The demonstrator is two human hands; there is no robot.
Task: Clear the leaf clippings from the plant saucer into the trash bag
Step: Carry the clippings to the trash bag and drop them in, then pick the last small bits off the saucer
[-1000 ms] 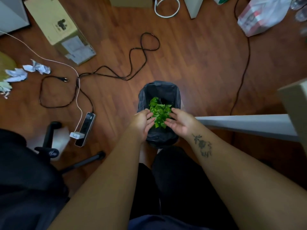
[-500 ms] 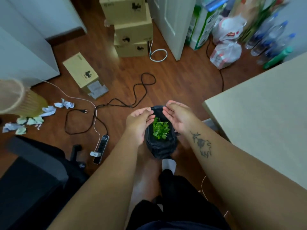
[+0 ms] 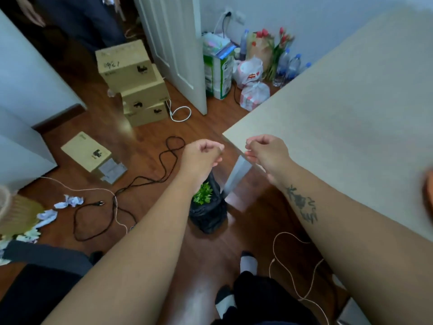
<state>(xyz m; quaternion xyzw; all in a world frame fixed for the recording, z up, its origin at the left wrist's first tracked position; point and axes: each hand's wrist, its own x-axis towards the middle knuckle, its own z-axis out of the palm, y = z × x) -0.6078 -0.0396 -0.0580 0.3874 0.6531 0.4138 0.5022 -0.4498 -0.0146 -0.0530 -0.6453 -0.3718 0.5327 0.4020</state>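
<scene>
With leaf clippings (image 3: 203,194) bagged, both hands' grips, left hand (image 3: 202,154) and right hand (image 3: 267,152), are curled together, empty, above the trash bag (image 3: 209,213); next, any clippings remaining.

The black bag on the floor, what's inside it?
Green leaf clippings show through the open mouth of the black bag. The left forearm covers part of the opening, and whatever lies beneath the leaves is hidden by them and the bag's dark walls.

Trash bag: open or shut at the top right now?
Open. The trash bag stands on the floor with green leaf clippings visible through its mouth. Left hand and right hand are curled above it; bag contact unclear.
</scene>
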